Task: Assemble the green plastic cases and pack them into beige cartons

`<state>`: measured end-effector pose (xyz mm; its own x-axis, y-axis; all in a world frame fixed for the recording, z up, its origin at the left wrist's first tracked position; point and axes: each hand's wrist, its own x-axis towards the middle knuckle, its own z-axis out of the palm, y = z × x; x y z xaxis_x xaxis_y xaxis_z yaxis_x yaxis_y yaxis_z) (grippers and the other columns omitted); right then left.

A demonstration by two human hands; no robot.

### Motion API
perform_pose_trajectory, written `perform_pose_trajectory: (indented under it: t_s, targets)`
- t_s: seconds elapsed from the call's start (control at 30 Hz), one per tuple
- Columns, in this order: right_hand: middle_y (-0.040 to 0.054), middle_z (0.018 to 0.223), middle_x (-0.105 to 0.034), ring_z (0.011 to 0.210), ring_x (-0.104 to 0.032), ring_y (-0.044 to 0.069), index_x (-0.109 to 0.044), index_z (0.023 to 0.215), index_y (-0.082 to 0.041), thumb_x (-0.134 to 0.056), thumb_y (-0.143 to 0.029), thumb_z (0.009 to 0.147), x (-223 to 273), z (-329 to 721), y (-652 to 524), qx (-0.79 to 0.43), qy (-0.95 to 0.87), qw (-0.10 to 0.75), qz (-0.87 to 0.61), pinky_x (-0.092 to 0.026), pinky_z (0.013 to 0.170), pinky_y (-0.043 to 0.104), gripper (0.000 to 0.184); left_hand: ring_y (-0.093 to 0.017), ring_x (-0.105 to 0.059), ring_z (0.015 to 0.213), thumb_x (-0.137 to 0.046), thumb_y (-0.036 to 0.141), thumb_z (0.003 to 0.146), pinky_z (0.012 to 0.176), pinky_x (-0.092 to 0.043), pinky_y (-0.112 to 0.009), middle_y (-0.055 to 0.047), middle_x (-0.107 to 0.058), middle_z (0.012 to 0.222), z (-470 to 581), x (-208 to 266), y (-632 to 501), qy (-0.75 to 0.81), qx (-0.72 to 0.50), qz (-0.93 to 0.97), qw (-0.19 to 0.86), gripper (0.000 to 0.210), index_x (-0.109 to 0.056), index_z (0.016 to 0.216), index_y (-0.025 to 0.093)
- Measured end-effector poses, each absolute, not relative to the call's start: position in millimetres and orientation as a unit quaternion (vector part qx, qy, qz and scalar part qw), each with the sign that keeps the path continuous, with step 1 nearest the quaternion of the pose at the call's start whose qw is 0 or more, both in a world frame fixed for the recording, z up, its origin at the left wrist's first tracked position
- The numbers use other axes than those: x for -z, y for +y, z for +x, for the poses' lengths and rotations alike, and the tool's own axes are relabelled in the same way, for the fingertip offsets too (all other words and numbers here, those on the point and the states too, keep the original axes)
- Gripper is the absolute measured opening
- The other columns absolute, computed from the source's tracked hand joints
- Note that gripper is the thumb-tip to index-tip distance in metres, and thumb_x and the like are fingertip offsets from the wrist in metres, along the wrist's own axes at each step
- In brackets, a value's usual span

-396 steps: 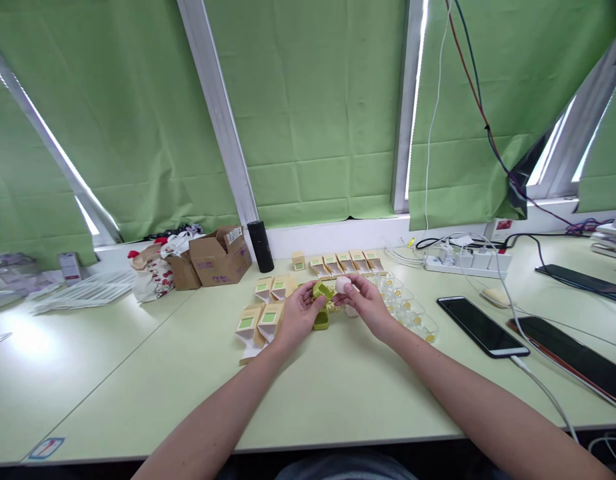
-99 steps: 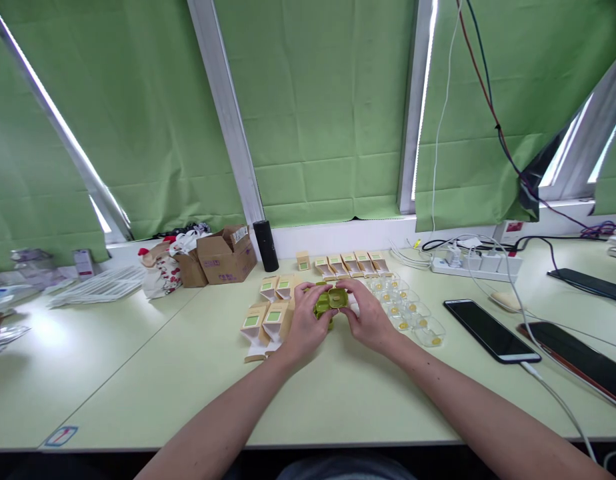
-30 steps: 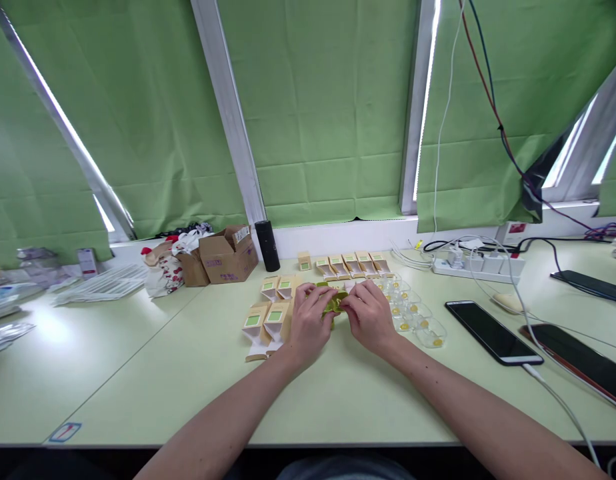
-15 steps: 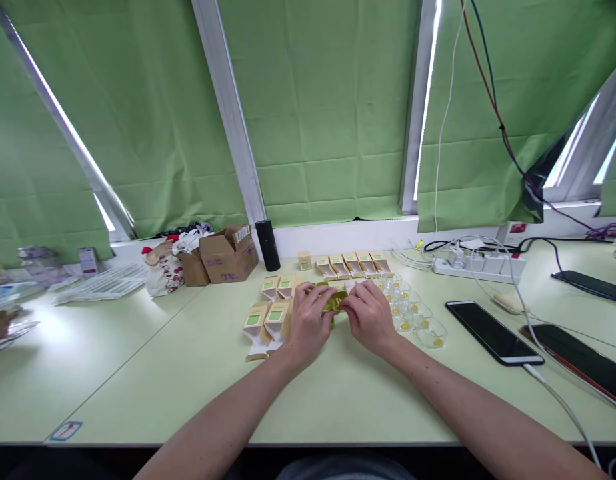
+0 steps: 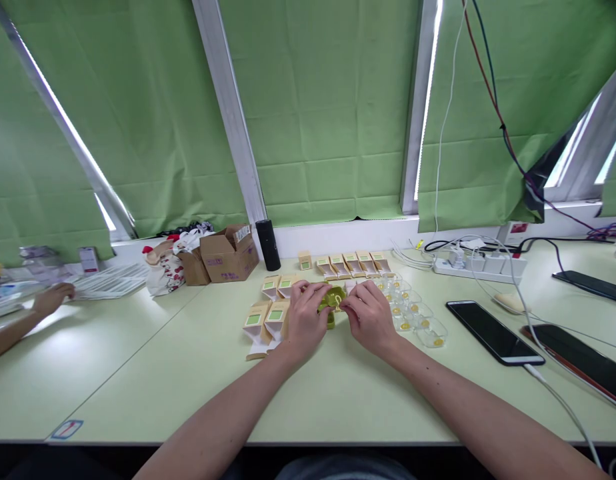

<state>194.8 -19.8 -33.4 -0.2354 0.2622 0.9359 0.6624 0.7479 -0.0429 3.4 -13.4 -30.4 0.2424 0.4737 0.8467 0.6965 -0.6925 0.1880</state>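
My left hand is closed on a small olive-green case, which looks hinged open, with part of it showing below my fingers. A thin pale loop, too small to name, shows in front of its green inner face. At the case's right side my right hand is closed in a pinch; what its fingertips hold is hidden. Left of my hands stand open kraft boxes with green labels. Clear plastic trays with small yellow round pieces lie just right of my right hand.
Behind my hands is a row of more open boxes and one closed box. A black cylinder and a cardboard carton stand at the back. A phone with cable lies right. Another person's hand reaches in at far left.
The green case has tilted so that its inside and the pale loop show more. My hands have barely shifted. Another person's arm has come into view at far left.
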Motion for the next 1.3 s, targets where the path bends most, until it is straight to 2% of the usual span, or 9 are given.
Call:
perform_pose_trajectory:
  t_s: [0.23,0.43,0.63,0.87,1.3]
  targets:
    - [0.0059,0.087,-0.071,0.091,-0.056,0.024,-0.069,0.091,-0.022,-0.057,-0.006,0.1,31,196,-21,0.151,-0.772,0.531,-0.315,-0.045,0.076,0.037,0.022,-0.033,-0.051,0.123,-0.072,0.019,0.094,0.108,-0.05,-0.053,-0.009,-0.074,0.124,-4,31,-4,-0.423,0.515,-0.74,0.088,0.042,-0.072,0.135,0.023]
    - [0.0051,0.084,-0.074,0.098,-0.056,0.026,-0.074,0.084,-0.022,-0.067,-0.004,0.091,40,200,-14,0.158,-0.784,0.449,-0.397,-0.04,0.08,0.039,0.021,-0.033,-0.05,0.124,-0.074,0.021,0.094,0.11,-0.049,-0.052,-0.009,-0.075,0.125,-3,31,-4,-0.436,0.527,-0.726,0.066,0.043,-0.071,0.136,0.022]
    - [0.0085,0.099,-0.075,0.106,-0.054,0.029,-0.078,0.076,-0.022,-0.077,-0.005,0.081,47,199,-9,0.161,-0.801,0.347,-0.46,-0.038,0.085,0.04,0.017,-0.033,-0.051,0.124,-0.075,0.023,0.093,0.11,-0.049,-0.052,-0.009,-0.075,0.124,-2,31,-6,-0.436,0.526,-0.727,0.067,0.044,-0.071,0.137,0.024]
    - [0.012,0.102,-0.073,0.111,-0.051,0.031,-0.081,0.078,-0.021,-0.078,-0.009,0.083,48,197,-7,0.151,-0.812,0.279,-0.489,-0.037,0.091,0.042,0.013,-0.032,-0.05,0.124,-0.077,0.024,0.093,0.11,-0.049,-0.051,-0.01,-0.075,0.124,0,31,-8,-0.435,0.527,-0.728,0.062,0.042,-0.072,0.135,0.023]
    - [0.0129,0.107,-0.072,0.115,-0.05,0.032,-0.081,0.081,-0.019,-0.076,-0.016,0.086,47,196,-7,0.142,-0.812,0.251,-0.507,-0.038,0.097,0.044,0.008,-0.032,-0.053,0.125,-0.078,0.024,0.093,0.108,-0.051,-0.05,-0.01,-0.074,0.124,1,29,-11,-0.427,0.539,-0.724,0.047,0.047,-0.069,0.139,0.026]
